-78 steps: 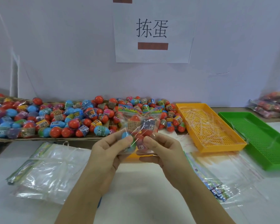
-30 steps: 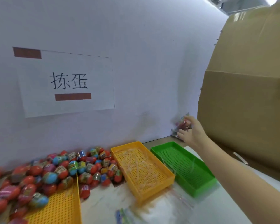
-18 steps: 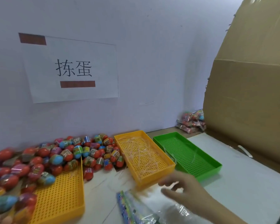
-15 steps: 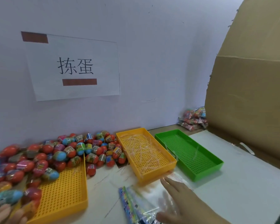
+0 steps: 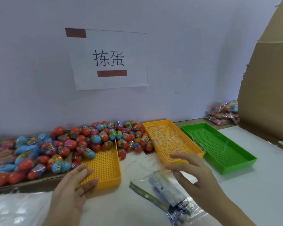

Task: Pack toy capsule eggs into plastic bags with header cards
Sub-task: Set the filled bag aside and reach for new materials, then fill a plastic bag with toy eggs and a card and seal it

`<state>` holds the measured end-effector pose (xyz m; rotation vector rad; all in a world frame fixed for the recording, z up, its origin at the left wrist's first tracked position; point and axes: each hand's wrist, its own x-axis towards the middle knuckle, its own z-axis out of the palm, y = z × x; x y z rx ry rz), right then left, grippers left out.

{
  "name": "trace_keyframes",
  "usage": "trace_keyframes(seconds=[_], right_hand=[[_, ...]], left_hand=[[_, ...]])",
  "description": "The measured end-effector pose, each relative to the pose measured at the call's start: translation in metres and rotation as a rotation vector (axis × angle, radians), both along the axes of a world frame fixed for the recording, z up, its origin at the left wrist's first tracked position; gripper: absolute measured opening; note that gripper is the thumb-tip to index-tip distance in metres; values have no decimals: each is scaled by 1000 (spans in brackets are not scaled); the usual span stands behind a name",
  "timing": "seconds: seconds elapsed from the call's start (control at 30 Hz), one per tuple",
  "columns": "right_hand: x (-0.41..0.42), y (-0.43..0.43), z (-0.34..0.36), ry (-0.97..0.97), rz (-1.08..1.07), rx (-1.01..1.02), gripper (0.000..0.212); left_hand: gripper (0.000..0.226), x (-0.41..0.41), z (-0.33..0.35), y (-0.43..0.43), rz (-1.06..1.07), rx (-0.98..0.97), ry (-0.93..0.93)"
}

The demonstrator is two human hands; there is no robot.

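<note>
The left hand (image 5: pixel 73 190) hovers in the lower centre, fingers relaxed and slightly apart, holding nothing, over the near corner of an orange-yellow perforated plastic tray (image 5: pixel 107 168). The right hand (image 5: pixel 198 178), lower right, is spread wide above a stack of clear plastic bags with printed header cards (image 5: pixel 166 189) lying on the white table (image 5: pixel 260 185). Its thumb is at the stack's edge, and whether it touches cannot be told. A heap of red, blue and pink toy capsule eggs (image 5: pixel 88 141) fills the middle left. A second yellow tray holding thin strips (image 5: pixel 168 139) and a green perforated tray (image 5: pixel 219 147) sit at centre right.
</note>
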<state>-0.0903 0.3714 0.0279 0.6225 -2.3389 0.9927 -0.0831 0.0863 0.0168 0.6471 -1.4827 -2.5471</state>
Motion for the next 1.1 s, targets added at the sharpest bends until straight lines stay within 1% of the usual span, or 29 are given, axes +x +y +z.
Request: trace_keyframes(seconds=[0.07, 0.13, 0.17, 0.2, 0.27, 0.3, 0.33, 0.37, 0.4, 0.5, 0.57, 0.6, 0.67, 0.73, 0.77, 0.83, 0.87, 0.93, 1.0, 1.07, 1.1], right_hand=[[0, -26, 17, 61, 163, -46, 22], [2, -51, 27, 29, 302, -116, 16], [3, -63, 30, -7, 356, -143, 15], [1, -73, 30, -43, 399, -158, 15], [-4, -88, 25, -92, 419, -179, 22], [-8, -94, 21, -110, 418, -197, 26], [-11, -100, 18, -130, 422, -221, 29], [-14, -106, 16, -141, 427, -247, 32], [-16, -112, 14, -144, 434, -261, 33], [-20, -124, 6, -154, 443, -270, 34], [-21, -128, -3, -173, 447, -302, 41], [-21, -129, -8, -181, 438, -349, 47], [-23, -131, -19, -241, 386, -547, 51], [-25, -133, -29, -364, 301, -748, 51], [-27, -134, -34, -417, 268, -756, 50], [-32, -137, -41, -482, 252, -627, 47], [-34, -140, -39, -480, 251, -541, 45], [-42, -149, -30, -382, 214, -355, 43], [-58, -163, -16, -255, 180, -201, 39], [-81, -179, 1, -245, 210, -76, 27], [-93, -188, 8, -265, 230, 24, 23]], left_hand=[[28, 9, 10, 7, -148, -28, 6], [44, 13, 15, 11, -268, -55, 1], [55, 14, 18, 12, -291, -80, -16], [67, 18, 20, 9, -336, -87, -5], [90, 22, 18, 3, -454, -91, 26], [90, 24, 20, 0, -481, -54, 35], [82, 24, 19, -1, -480, 22, 34], [69, 22, 19, 0, -438, 88, 21], [61, 20, 18, -1, -383, 125, 16], [52, 18, 15, -2, -226, 226, 16], [39, 18, 12, -5, -209, 284, -1], [30, 18, 11, -6, -213, 290, -8], [17, 17, 9, -7, -207, 264, 11], [15, 15, 8, -7, -166, 225, 44], [15, 15, 8, -7, -138, 202, 67], [14, 16, 9, -8, -88, 151, 116], [14, 16, 9, -9, -68, 130, 135], [17, 18, 9, -13, -53, 117, 182], [25, 18, 10, -17, -58, 117, 223], [29, 18, 10, -20, -64, 122, 242], [29, 18, 10, -21, -69, 129, 248]])
